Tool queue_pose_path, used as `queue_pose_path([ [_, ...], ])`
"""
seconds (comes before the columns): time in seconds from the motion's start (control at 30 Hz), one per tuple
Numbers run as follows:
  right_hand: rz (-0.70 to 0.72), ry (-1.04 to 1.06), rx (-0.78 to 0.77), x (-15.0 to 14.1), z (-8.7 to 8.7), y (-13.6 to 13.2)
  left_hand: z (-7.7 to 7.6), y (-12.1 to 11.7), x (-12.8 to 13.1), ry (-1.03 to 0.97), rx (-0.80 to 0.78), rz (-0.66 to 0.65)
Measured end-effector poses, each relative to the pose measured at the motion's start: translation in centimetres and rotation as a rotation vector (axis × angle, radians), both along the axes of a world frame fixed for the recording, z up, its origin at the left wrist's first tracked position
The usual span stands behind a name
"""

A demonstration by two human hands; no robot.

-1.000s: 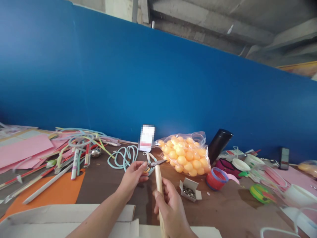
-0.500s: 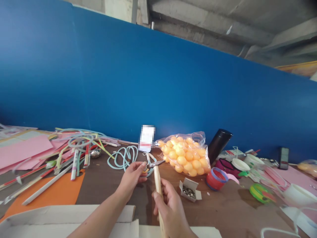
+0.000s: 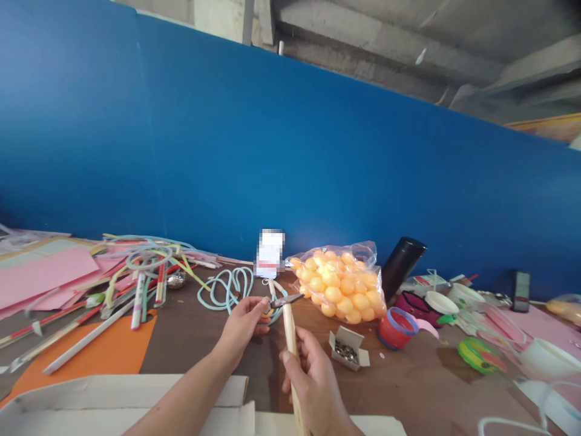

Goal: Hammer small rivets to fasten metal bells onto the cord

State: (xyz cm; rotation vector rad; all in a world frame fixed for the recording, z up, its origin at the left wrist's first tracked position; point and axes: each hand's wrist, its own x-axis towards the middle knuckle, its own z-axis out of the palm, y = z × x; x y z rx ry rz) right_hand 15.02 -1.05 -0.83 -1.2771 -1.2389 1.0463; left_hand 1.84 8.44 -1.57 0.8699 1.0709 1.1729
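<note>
Brown, perhaps wooden table (image 3: 399, 393); bagged balls (image 3: 336, 287)

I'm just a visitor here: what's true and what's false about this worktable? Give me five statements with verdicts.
1. The left hand holds a pointed metal tool. True.
2. The right hand is empty. False: it holds a pale stick.
3. The clear bag contains orange balls. True.
4. The small white box is closed. False: it is open, showing small metal pieces.
5. A black cylinder stands tilted behind the table's red cup. True.
</note>
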Motion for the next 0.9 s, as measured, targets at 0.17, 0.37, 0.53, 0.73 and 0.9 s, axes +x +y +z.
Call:
queue_pose_path([
  [0.17,-0.001,-0.003,0.004,0.07,-0.23,0.07,0.16,-0.02,0.04,0.003,-0.01,0.007],
  [0.37,0.004,-0.018,0.008,0.18,-0.47,0.24,0.26,-0.05,0.08,0.03,0.0,-0.002],
  [0.53,0.008,-0.011,0.009,0.18,-0.44,0.26,0.22,-0.11,0.09,0.044,0.002,-0.013],
  [0.73,-0.002,-0.015,0.016,0.14,-0.38,0.19,-0.26,0.06,0.04,0.037,0.002,-0.007],
  [0.9,0.011,-0.005,0.016,0.13,-0.15,0.12,-0.33,0.12,0.05,0.049,0.009,-0.01],
])
